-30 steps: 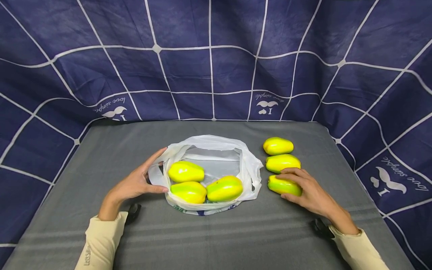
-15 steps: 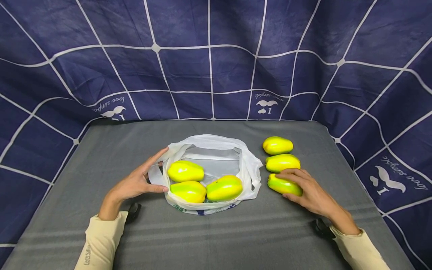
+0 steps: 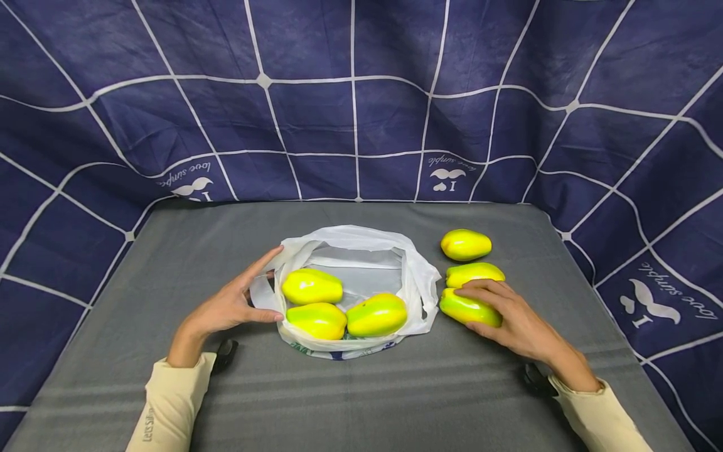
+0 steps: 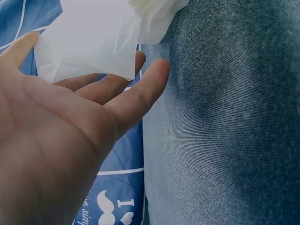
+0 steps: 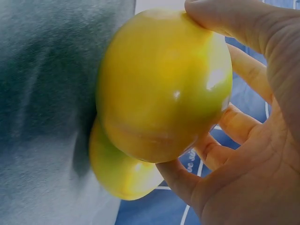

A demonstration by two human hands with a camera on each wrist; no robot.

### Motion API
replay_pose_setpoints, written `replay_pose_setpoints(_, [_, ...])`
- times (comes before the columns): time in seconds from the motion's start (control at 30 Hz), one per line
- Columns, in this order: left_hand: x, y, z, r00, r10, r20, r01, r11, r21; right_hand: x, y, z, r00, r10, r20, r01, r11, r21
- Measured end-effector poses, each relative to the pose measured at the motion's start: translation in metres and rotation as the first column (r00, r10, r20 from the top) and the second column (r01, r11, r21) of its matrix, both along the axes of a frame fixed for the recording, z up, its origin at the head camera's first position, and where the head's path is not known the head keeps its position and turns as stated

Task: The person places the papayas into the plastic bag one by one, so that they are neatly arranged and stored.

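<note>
A white plastic bag (image 3: 420,282) stands with its mouth spread wide on the grey cloth, holding three yellow-green papayas, one of them at the front right (image 3: 376,315). My left hand (image 3: 226,306) is at the bag's left side, thumb and fingers spread and touching its edge; the left wrist view shows the bag's plastic (image 4: 93,42) against the fingers. My right hand (image 3: 511,317) grips the nearest papaya (image 3: 465,307) of the right-hand row, thumb on one side and fingers on the other. Whether that papaya is off the cloth I cannot tell.
Behind the gripped papaya lie a second papaya (image 3: 476,274), partly covered by it, and a third (image 3: 465,245) farther back. Grey cloth (image 3: 361,402) covers the table. A navy curtain with white lines (image 3: 316,119) rises at the back and sides.
My right hand has shifted the gripped papaya slightly left and back, close to the middle one. The left hand and the bag look unchanged.
</note>
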State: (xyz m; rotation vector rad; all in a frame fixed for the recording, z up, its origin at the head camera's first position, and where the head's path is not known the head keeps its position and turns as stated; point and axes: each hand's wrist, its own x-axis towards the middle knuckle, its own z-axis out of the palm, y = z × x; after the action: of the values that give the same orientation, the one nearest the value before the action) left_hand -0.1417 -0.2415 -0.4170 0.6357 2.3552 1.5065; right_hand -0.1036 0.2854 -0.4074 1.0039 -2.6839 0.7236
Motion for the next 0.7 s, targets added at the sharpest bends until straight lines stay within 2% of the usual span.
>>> replay_pose_setpoints(0.7, [0.000, 0.001, 0.000, 1.000, 0.004, 0.001, -0.004, 1.000, -0.002, -0.014, -0.030, 0.023, 1.000, 0.000, -0.004, 0.000, 1.000, -0.012])
